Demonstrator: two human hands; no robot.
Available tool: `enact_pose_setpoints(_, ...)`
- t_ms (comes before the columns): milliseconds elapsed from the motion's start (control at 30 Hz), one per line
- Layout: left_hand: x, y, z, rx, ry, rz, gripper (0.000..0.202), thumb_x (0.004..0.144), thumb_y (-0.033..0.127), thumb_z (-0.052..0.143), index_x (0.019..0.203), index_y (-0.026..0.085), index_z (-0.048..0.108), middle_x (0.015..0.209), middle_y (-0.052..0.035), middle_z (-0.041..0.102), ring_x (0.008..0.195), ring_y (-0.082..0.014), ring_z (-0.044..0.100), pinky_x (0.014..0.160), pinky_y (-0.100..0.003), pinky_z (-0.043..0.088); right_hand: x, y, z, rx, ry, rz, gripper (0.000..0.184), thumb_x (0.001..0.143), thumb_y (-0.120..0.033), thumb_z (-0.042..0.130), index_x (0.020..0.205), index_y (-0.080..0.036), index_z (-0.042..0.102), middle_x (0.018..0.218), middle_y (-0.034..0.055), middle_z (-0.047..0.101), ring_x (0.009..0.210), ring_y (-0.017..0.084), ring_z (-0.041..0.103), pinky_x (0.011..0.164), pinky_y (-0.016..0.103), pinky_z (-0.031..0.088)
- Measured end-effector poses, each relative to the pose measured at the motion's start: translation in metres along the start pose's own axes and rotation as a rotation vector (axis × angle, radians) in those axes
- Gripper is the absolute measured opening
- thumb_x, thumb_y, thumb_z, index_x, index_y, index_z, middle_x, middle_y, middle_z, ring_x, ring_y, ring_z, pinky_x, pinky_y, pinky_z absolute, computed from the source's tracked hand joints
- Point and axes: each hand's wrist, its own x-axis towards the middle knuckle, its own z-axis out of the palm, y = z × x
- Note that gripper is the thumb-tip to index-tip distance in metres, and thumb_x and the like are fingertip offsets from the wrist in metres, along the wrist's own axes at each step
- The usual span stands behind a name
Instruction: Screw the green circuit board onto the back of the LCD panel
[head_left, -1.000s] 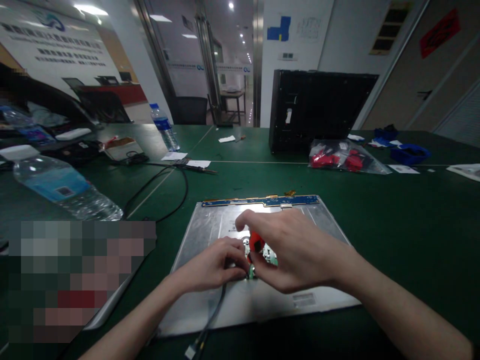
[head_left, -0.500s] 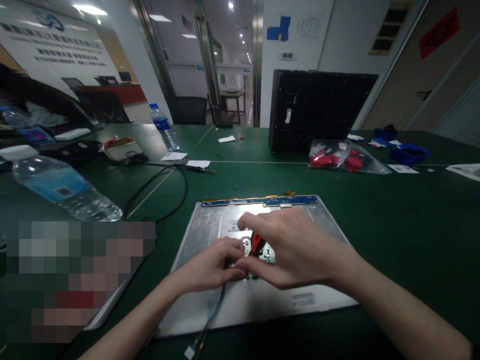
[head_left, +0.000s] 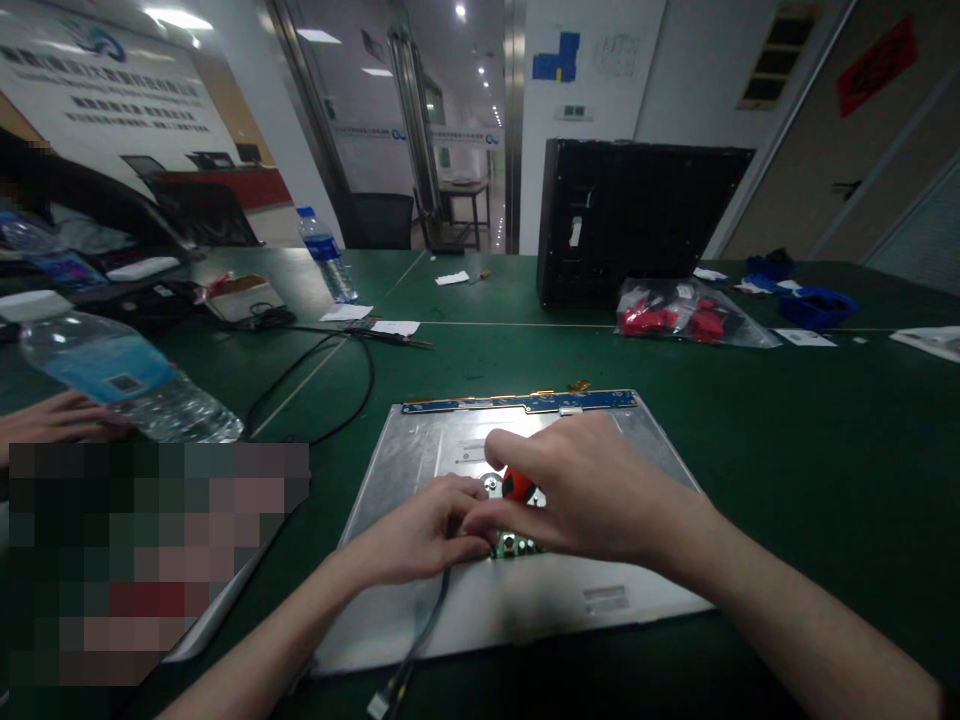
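A silver metal panel [head_left: 645, 450] with a blue circuit strip [head_left: 517, 403] along its far edge lies flat on the green table [head_left: 787, 440]. At the panel's middle sits a small green circuit board [head_left: 514, 545] with a red part [head_left: 516, 487]. My left hand [head_left: 420, 530] is closed, its fingers pinched at the board's left edge where a dark cable [head_left: 420, 640] runs off toward me. My right hand [head_left: 600, 495] curls over the board, fingertips meeting those of the left hand. What the fingers pinch is hidden.
A water bottle [head_left: 120, 380] lies at the left, with another person's hand [head_left: 52, 425] beside it. A second bottle [head_left: 326, 253] stands farther back. Black cables [head_left: 330, 370] loop left of the panel. A black monitor back [head_left: 637, 220], a bag of red parts [head_left: 682, 315] and blue items [head_left: 814, 300] lie beyond.
My right hand has slid left and lower over the board, covering more of the red part. Another person's hand has come into view at the left by the lying bottle.
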Motion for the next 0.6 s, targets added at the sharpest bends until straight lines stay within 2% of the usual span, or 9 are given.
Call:
enact_pose_setpoints(67, 0.0, 0.0006, 0.0001, -0.015, 0.007, 0.001, 0.005, 0.081, 0.02, 0.064, 0.081, 0.018, 0.069, 0.088, -0.0015, 0.063, 0.081, -0.0172, 0.058, 0.072, -0.027, 0.043, 0.0004, 0.0, 0.0, -0.008, 0.002, 0.009, 0.024, 0.091, -0.043, 0.045, 0.086, -0.021, 0.052, 0.059, -0.0027, 0.055, 0.051, 0.011, 0.036, 0.05, 0.026, 0.017)
enact_pose_setpoints(167, 0.0006, 0.0024, -0.0003, -0.005, 0.021, 0.005, 0.005, 0.081, 0.018, 0.064, 0.078, 0.018, 0.068, 0.087, -0.0007, 0.063, 0.08, -0.0163, 0.057, 0.073, -0.027, 0.042, 0.0, -0.0013, -0.0031, 0.075, -0.006, -0.018, 0.014, 0.084, -0.031, 0.051, 0.092, -0.019, 0.049, 0.069, -0.0014, 0.058, 0.055, 0.011, 0.04, 0.05, 0.024, 0.021)
enact_pose_setpoints(233, 0.0009, 0.0032, -0.0006, 0.015, 0.024, 0.005, 0.01, 0.081, 0.02, 0.064, 0.071, 0.017, 0.066, 0.083, -0.0005, 0.062, 0.077, -0.0159, 0.057, 0.072, -0.027, 0.042, -0.0004, -0.0021, -0.0048, 0.111, -0.016, -0.019, 0.019, 0.082, -0.033, 0.054, 0.092, -0.018, 0.049, 0.073, -0.0002, 0.06, 0.059, 0.012, 0.044, 0.052, 0.024, 0.024)
enact_pose_setpoints(300, 0.0008, 0.0034, -0.0009, 0.039, 0.033, -0.009, 0.013, 0.079, 0.021, 0.066, 0.067, 0.016, 0.064, 0.08, -0.0004, 0.06, 0.076, -0.0162, 0.056, 0.071, -0.027, 0.042, -0.0002, -0.0021, -0.0045, 0.089, -0.025, 0.002, 0.024, 0.084, -0.041, 0.053, 0.09, -0.019, 0.05, 0.07, 0.0, 0.06, 0.059, 0.013, 0.046, 0.052, 0.025, 0.023)
enact_pose_setpoints(367, 0.0002, 0.0029, -0.0011, 0.036, 0.031, -0.019, 0.009, 0.078, 0.021, 0.066, 0.07, 0.017, 0.065, 0.081, -0.0004, 0.06, 0.077, -0.0166, 0.056, 0.071, -0.027, 0.043, 0.0003, -0.0013, -0.0029, 0.027, -0.032, 0.038, 0.028, 0.087, -0.047, 0.049, 0.089, -0.019, 0.051, 0.065, -0.0002, 0.059, 0.055, 0.013, 0.044, 0.051, 0.025, 0.02)
enact_pose_setpoints(433, -0.0005, 0.002, -0.001, 0.01, 0.02, -0.012, 0.003, 0.079, 0.019, 0.066, 0.078, 0.018, 0.068, 0.087, -0.0006, 0.062, 0.081, -0.0171, 0.057, 0.073, -0.027, 0.043, 0.0004, -0.0005, -0.0019, -0.003, -0.032, 0.058, 0.025, 0.09, -0.044, 0.045, 0.091, -0.019, 0.052, 0.063, -0.0004, 0.059, 0.053, 0.012, 0.042, 0.05, 0.026, 0.018)
enact_pose_setpoints(500, -0.0008, 0.0013, -0.0008, -0.002, 0.012, -0.006, 0.004, 0.08, 0.019, 0.065, 0.082, 0.019, 0.069, 0.09, -0.0007, 0.063, 0.082, -0.0169, 0.057, 0.074, -0.028, 0.043, -0.0002, -0.0005, -0.0027, 0.035, -0.036, 0.036, 0.02, 0.089, -0.037, 0.047, 0.096, -0.019, 0.051, 0.067, -0.0003, 0.061, 0.054, 0.012, 0.044, 0.05, 0.025, 0.02)
enact_pose_setpoints(600, -0.0003, 0.0014, -0.0005, 0.022, 0.01, -0.008, 0.006, 0.081, 0.02, 0.066, 0.077, 0.019, 0.069, 0.086, -0.0005, 0.062, 0.08, -0.0163, 0.057, 0.074, -0.028, 0.042, -0.0011, -0.002, -0.0052, 0.116, -0.051, 0.001, 0.022, 0.083, -0.032, 0.053, 0.098, -0.018, 0.048, 0.073, 0.0003, 0.062, 0.058, 0.013, 0.047, 0.052, 0.025, 0.025)
